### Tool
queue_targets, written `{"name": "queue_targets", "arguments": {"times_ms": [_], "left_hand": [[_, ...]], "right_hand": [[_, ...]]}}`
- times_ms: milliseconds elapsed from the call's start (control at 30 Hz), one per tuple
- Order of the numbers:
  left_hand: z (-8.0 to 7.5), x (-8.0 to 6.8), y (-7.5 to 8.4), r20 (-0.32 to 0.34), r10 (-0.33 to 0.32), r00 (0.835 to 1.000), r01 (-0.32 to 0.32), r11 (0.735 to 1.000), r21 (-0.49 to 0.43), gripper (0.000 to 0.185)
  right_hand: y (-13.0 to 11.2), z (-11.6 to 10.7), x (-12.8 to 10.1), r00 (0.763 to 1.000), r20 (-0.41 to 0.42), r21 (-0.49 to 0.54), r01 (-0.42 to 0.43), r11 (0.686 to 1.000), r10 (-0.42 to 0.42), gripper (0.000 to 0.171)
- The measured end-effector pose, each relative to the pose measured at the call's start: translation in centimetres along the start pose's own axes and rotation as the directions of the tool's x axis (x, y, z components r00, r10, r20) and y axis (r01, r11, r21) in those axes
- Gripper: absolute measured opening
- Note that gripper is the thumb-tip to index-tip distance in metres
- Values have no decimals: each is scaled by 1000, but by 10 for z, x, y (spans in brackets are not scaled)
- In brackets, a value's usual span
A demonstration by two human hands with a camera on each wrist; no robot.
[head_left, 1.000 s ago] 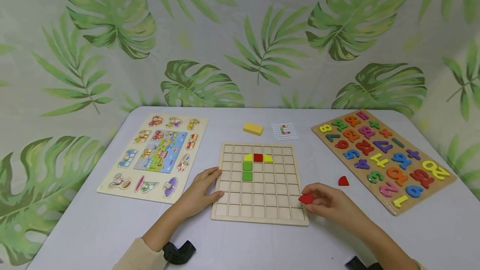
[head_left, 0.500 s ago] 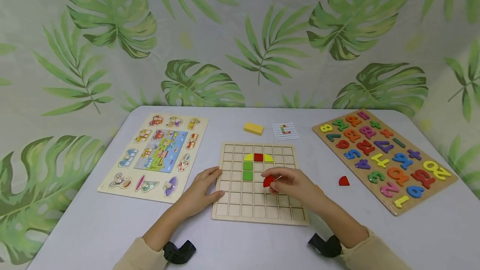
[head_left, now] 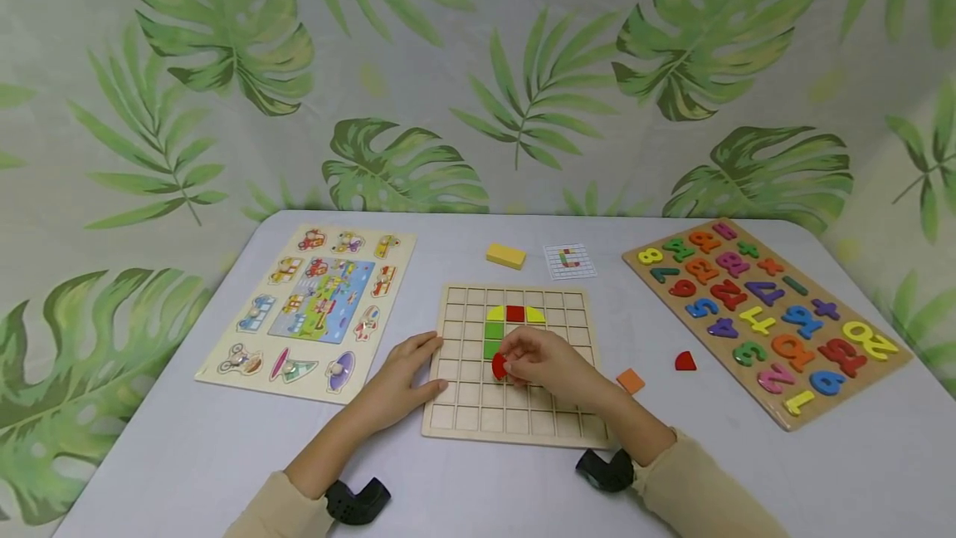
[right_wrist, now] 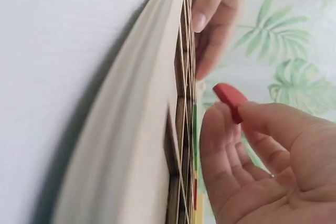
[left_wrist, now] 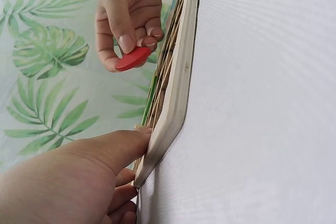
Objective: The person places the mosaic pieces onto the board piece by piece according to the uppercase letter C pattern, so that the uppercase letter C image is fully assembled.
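My right hand [head_left: 548, 364] pinches a red quarter-round piece [head_left: 498, 366] between thumb and fingers, over the wooden grid board [head_left: 456, 418], just below the green squares [head_left: 494, 329]. In both wrist views that red piece [left_wrist: 132, 59] is raised off the board, tilted. My left hand [head_left: 396, 384] rests at the board's left edge, thumb and fingers spread against it. Along an upper row lie a red square [head_left: 515, 314] and a yellow rounded piece [head_left: 535, 315] on each side of it. The right hand hides some middle cells.
To the board's right lie an orange square [head_left: 631, 381] and another red quarter-round [head_left: 685, 361]. Behind it are a yellow block [head_left: 505, 256] and a pattern card [head_left: 570, 261]. A picture puzzle [head_left: 321, 305] lies left, a number puzzle [head_left: 762, 314] right.
My right hand has carried the red piece leftward from the board's right edge to beneath the green squares. The orange square has come into view behind it. The left hand stays put.
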State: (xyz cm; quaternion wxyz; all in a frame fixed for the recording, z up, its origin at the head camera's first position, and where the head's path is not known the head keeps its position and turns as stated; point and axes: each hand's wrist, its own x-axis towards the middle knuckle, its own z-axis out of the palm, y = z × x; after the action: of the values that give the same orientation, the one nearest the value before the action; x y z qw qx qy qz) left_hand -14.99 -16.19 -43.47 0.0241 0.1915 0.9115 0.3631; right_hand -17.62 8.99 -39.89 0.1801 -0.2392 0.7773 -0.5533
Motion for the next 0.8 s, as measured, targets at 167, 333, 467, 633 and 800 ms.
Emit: {"name": "queue_targets", "arguments": {"times_ms": [167, 333, 467, 633, 800], "left_hand": [[0, 0, 0, 1, -2, 1000, 2, 1000, -4, 63], [0, 0, -1, 0, 7, 1000, -7, 1000, -4, 63], [1, 1, -1, -1, 16, 1000, -16, 1000, 4, 63], [1, 1, -1, -2, 14, 1000, -14, 1000, 13, 63], [0, 0, -1, -4, 9, 1000, -9, 1000, 13, 63]], "right_hand": [[14, 4, 9, 999, -41, -165, 28, 986, -35, 12], [17, 8, 13, 996, -64, -280, 36, 959, -56, 12], [17, 8, 13, 996, -68, -325, 30, 945, -55, 14], [17, 9, 12, 997, -44, -365, 46, 930, -67, 16], [15, 10, 12, 997, -17, -441, 59, 896, -74, 19]]}}
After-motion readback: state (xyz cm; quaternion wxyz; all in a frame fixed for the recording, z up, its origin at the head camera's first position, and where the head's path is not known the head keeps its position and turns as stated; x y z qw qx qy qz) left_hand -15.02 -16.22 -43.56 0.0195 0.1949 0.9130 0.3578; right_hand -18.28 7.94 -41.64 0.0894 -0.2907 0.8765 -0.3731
